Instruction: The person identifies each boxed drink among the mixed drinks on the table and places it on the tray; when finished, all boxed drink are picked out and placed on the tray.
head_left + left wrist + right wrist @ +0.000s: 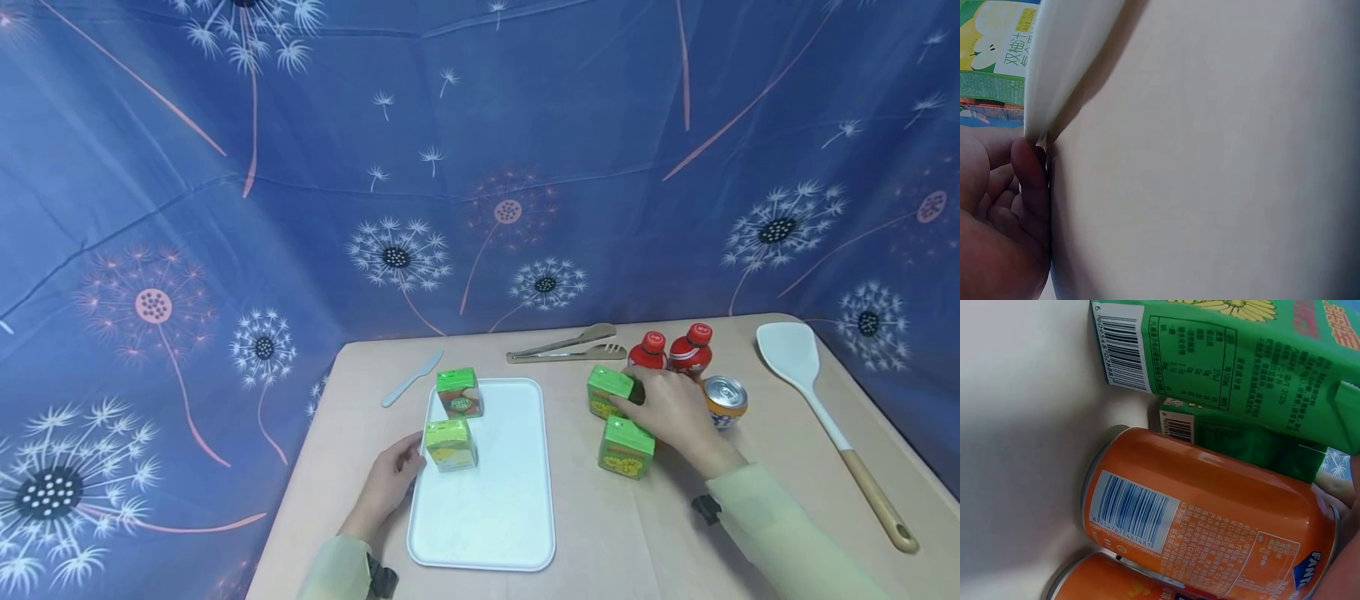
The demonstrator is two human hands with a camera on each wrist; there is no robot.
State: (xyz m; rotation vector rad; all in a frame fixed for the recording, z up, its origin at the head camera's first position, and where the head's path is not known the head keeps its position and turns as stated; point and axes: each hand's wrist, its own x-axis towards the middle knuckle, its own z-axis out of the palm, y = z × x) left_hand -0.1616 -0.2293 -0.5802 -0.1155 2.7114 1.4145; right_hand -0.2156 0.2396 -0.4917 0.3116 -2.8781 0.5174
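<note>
R hand (677, 408): thumb + finger curled round the right side of the rear flower-print carton (608, 382), so it's a grasp. How tight? Can't tell tbh.
Rear carton's spot: upright on the beige tabletop (592, 533), off to the right of the tray, just behind the front flower-print carton (627, 454).
Feel: prob fairly light, stiff at the corners, softer mid-panel. Coated card looks a bit slick. Not fragile, but squeeze too hard & it'd dent imo.
Best hold: up near the top edges, thumb on one face, fingers opp. Skip the panel middles.
Fanta can (1204, 509): right beside the cartons, mostly hidden under my hand in the head view. Slick metal, prob easy to bump.
L hand (392, 471): pinching the left rim of the white tray (487, 529).
Tray contents: 2 cartons, both upright along the left side. Pomelo juice carton (452, 450) nearer me, green-and-red carton (461, 395) behind it.
Other drinks: 2nd Fanta can (726, 406) right of my R hand, red-capped bottles (690, 352) behind. Caps on; fill levels n/a.
Outer stuff: salad tongs (567, 357) + light-blue knife (414, 379) toward the back, white turner (791, 354) far R.
</note>
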